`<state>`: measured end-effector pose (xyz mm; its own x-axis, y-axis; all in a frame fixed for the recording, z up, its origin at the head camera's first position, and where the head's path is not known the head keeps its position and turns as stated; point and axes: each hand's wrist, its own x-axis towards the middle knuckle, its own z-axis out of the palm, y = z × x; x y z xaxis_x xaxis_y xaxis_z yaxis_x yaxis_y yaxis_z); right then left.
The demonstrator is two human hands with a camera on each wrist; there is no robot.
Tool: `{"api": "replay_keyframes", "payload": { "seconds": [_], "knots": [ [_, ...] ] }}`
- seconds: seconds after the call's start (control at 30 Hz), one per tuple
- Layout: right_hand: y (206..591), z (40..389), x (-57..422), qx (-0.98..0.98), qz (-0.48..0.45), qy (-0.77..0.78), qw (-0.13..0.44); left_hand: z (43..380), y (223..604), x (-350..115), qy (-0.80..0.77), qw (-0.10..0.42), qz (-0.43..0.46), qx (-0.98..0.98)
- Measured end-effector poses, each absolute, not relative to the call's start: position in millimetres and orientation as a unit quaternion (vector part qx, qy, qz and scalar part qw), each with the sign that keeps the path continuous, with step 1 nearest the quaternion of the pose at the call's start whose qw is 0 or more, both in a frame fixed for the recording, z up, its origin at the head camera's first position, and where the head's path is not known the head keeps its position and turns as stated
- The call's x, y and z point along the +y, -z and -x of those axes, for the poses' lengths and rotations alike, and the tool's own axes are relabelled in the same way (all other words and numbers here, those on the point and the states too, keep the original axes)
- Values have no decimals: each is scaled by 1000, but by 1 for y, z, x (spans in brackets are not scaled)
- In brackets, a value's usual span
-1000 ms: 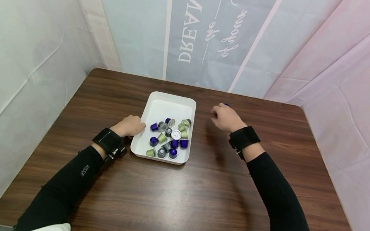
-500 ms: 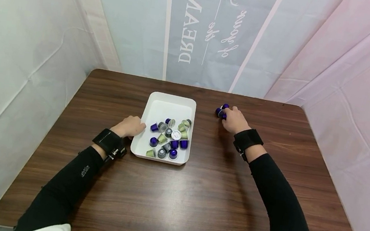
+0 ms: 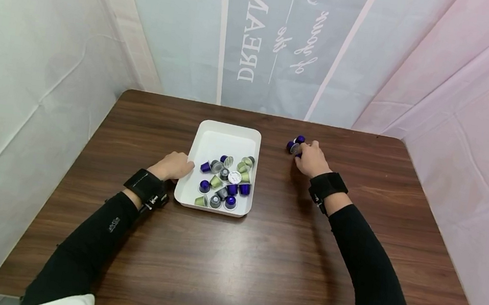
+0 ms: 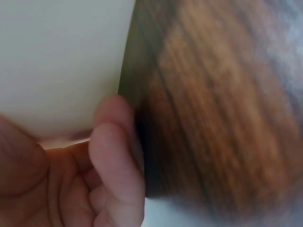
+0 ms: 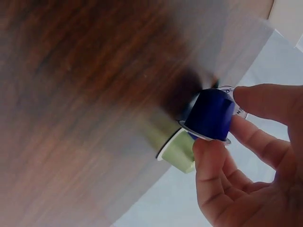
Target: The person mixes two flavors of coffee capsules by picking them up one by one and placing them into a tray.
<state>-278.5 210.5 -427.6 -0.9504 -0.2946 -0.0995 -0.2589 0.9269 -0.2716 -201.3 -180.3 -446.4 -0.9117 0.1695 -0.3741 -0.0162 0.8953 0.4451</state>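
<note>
My left hand [image 3: 172, 166] holds the left rim of a white tray [image 3: 210, 132]; in the left wrist view the tray's wall [image 4: 61, 56] lies between thumb and fingers [image 4: 116, 156]. Coffee capsules in dark blue, green and grey lie in the tray, among them a blue capsule [image 3: 231, 201] near its front rim. To the right of the tray, my right hand [image 3: 312, 160] pinches a dark blue coffee capsule [image 5: 210, 113] low over the table. Right beside it are other blue capsules [image 3: 300, 139], and a green capsule [image 5: 179, 150] shows behind it in the right wrist view.
The brown wooden table [image 3: 230, 264] has rounded corners. A pale printed curtain [image 3: 260, 36] hangs behind its back edge, with white sheeting [image 3: 25, 92] at both sides.
My right hand has moved slightly right and toward me, uncovering the blue capsules it had hidden a second ago. My left hand stays on the tray rim.
</note>
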Motion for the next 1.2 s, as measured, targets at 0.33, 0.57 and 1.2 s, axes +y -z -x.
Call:
{"api": "replay_keyframes", "payload": {
  "seconds": [0.33,0.57,1.2],
  "knots": [
    [439,274,218,977,131,126,108,204,448,-175,-222,214,-45,950],
    [433,276,213,976,147,119,108,207,447,-178,-220,210,-43,952],
    [394,240,172,954,254,149,60,206,451,-180,-220,211,-45,951]
  ]
}}
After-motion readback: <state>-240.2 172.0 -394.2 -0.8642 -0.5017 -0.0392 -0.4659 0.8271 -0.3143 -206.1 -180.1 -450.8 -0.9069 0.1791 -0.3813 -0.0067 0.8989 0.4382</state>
